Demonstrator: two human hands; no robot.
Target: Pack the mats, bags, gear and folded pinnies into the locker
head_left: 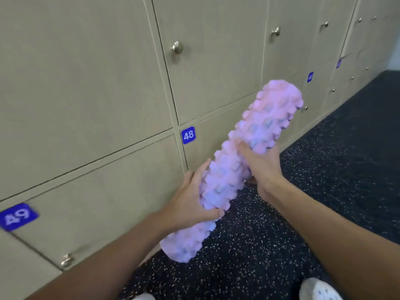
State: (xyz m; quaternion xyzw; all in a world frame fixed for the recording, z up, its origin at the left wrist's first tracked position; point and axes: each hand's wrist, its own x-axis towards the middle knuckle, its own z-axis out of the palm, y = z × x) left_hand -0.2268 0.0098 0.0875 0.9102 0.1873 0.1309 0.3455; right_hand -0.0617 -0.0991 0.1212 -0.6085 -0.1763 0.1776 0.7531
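A long lilac foam roller (268, 124) with knobbly ridges is held tilted in the air, its far end up and to the right, its near end low by my knees. My left hand (190, 195) grips its lower half from the left side. My right hand (262, 163) grips its middle from the right. Behind it stands a wall of beige lockers (91, 87), all doors closed. Locker 48 (188, 135) is right behind the roller and locker 49 (18, 216) is at the lower left.
Round metal knobs (177, 47) stick out of the locker doors, one low knob (67, 260) near my left forearm. The floor (324, 191) is dark speckled rubber. The toes of my white shoes (318, 289) show at the bottom edge.
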